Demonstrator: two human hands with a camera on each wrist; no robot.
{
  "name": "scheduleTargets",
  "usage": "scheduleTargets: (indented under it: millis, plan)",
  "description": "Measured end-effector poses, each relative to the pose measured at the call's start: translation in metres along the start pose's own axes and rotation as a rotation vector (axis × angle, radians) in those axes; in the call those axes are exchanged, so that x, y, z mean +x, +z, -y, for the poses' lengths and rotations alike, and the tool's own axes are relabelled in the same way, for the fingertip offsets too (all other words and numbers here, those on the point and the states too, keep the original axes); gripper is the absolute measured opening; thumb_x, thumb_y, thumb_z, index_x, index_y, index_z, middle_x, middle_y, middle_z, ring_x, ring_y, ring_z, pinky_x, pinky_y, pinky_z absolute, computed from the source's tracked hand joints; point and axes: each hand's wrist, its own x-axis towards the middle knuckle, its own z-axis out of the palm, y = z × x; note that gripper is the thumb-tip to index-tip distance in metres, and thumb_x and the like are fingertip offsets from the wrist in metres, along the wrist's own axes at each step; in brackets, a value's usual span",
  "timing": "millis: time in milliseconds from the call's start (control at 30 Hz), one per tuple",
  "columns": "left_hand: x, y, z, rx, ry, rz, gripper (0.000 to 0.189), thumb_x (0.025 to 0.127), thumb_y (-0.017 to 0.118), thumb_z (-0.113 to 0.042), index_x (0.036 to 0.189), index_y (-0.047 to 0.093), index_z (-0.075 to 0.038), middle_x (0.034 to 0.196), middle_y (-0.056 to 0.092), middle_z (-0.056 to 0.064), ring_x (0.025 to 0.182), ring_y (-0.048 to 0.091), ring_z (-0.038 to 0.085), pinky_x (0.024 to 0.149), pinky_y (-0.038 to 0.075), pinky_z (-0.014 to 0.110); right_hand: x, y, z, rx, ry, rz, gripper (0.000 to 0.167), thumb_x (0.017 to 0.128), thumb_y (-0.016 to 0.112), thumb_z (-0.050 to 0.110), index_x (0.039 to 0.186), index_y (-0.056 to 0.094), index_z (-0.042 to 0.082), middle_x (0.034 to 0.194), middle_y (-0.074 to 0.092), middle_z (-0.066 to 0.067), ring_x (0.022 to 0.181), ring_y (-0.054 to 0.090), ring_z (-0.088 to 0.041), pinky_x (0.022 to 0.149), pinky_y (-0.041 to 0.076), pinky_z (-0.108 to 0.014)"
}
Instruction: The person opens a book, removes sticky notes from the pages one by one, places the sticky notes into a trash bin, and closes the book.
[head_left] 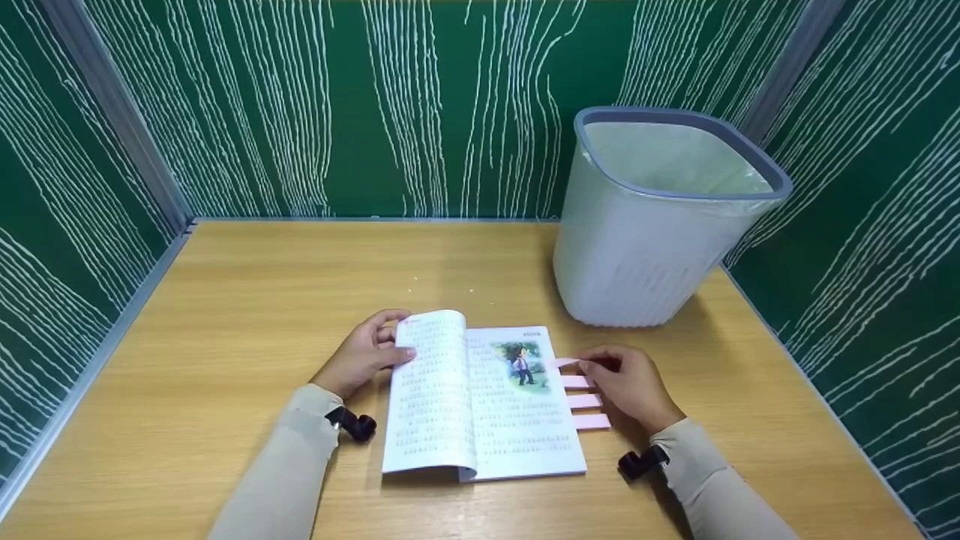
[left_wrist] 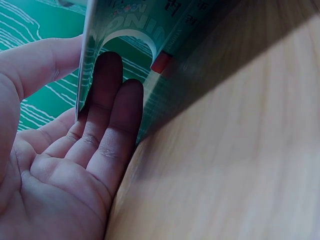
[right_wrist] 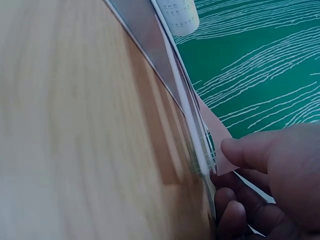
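Observation:
An open book [head_left: 517,446] with printed text lies on the wooden table, its left pages raised and curved. My left hand [head_left: 360,358] grips the upper left edge, thumb on the page and fingers behind the green cover [left_wrist: 135,30]. On the right page is a colour picture [head_left: 523,366] of a figure outdoors. Several pink paper tabs [head_left: 586,401] stick out of the book's right edge. My right hand [head_left: 630,384] pinches the topmost pink tab [right_wrist: 215,132] between thumb and finger; that tab is bent up a little.
A pale wastebasket [head_left: 630,247] with a grey rim and a clear liner stands at the back right. Small white specks [head_left: 471,290] lie on the table [head_left: 262,285] behind the book. Green panels [head_left: 465,112] with white wavy lines enclose the back and sides.

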Motion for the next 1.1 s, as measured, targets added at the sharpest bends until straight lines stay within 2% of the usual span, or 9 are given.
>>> scheduleTargets:
  millis: [167, 267, 400, 733, 1100]
  plan:
    - [-0.0005, -0.0001, 0.0007, 0.002, 0.003, 0.001, 0.070, 0.088, 0.079, -0.004, 0.149, 0.046, -0.014, 0.121, 0.069, 0.017, 0.100, 0.071, 0.026, 0.085, 0.061, 0.034, 0.0019, -0.0033, -0.0043, 0.026, -0.020, -0.010, 0.015, 0.097, 0.074, 0.025, 0.106, 0.080, 0.015, 0.098, 0.077, -0.001, 0.089, 0.064, -0.016, 0.076, 0.052, -0.023]
    - [-0.0001, -0.0007, 0.0019, -0.006, 0.006, 0.006, 0.073, 0.088, 0.078, -0.002, 0.151, 0.044, -0.012, 0.121, 0.069, 0.018, 0.101, 0.070, 0.025, 0.086, 0.061, 0.034, 0.0018, -0.0054, -0.0062, 0.080, -0.006, 0.005, 0.019, 0.097, 0.074, 0.027, 0.106, 0.079, 0.010, 0.094, 0.076, -0.006, 0.076, 0.063, -0.014, 0.063, 0.052, -0.022]
    - [0.0004, -0.0011, 0.0027, -0.018, 0.010, 0.013, 0.074, 0.088, 0.078, -0.001, 0.152, 0.042, -0.011, 0.121, 0.069, 0.018, 0.101, 0.070, 0.025, 0.087, 0.061, 0.034, 0.0015, -0.0076, -0.0078, 0.117, 0.024, 0.011, 0.025, 0.097, 0.075, 0.029, 0.107, 0.078, 0.007, 0.089, 0.073, -0.008, 0.066, 0.059, -0.012, 0.054, 0.050, -0.023]
    - [0.0004, -0.0012, 0.0030, -0.024, 0.010, 0.009, 0.074, 0.088, 0.079, -0.002, 0.152, 0.043, -0.011, 0.123, 0.069, 0.019, 0.103, 0.071, 0.027, 0.087, 0.061, 0.035, 0.0023, -0.0087, -0.0077, 0.086, 0.030, 0.001, 0.028, 0.096, 0.075, 0.033, 0.108, 0.078, 0.008, 0.096, 0.074, -0.009, 0.080, 0.062, -0.015, 0.065, 0.053, -0.022]
    - [0.0009, -0.0010, 0.0031, -0.020, 0.008, 0.008, 0.072, 0.088, 0.078, -0.002, 0.151, 0.044, -0.013, 0.123, 0.069, 0.019, 0.103, 0.071, 0.028, 0.087, 0.062, 0.036, 0.0031, -0.0068, -0.0074, 0.054, 0.030, -0.033, 0.017, 0.099, 0.072, 0.024, 0.104, 0.078, 0.009, 0.087, 0.069, -0.004, 0.078, 0.059, -0.016, 0.066, 0.050, -0.023]
